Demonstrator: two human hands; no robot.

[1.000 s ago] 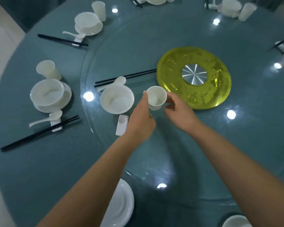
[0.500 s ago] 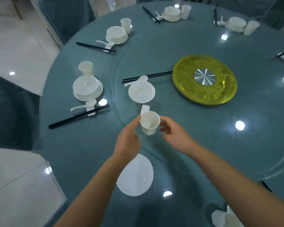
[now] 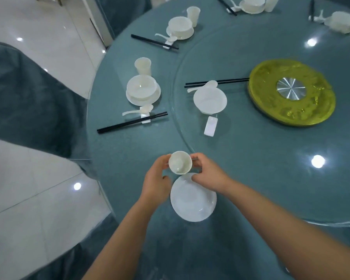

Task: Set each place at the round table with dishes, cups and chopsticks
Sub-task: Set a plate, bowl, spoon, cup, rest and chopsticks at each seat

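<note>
A small white cup (image 3: 179, 162) is held between both hands just beyond a white plate (image 3: 193, 199) at the near place. My left hand (image 3: 157, 178) grips the cup's left side and my right hand (image 3: 206, 172) holds its right side with curled fingers. On the glass turntable (image 3: 271, 168) lie a white bowl (image 3: 210, 101), a spoon (image 3: 203, 86), black chopsticks (image 3: 216, 82) and a white chopstick rest (image 3: 210, 126).
A set place at left has a bowl on a plate (image 3: 143, 90), a cup (image 3: 142, 65), a spoon and chopsticks (image 3: 131, 122). More set places ring the far edge. A yellow disc (image 3: 291, 91) marks the turntable's middle. A covered chair (image 3: 28, 98) stands left.
Both hands carried the cup from the turntable, beside the bowl, back toward me to the near place above the plate. The view pulled back and tilted down.
</note>
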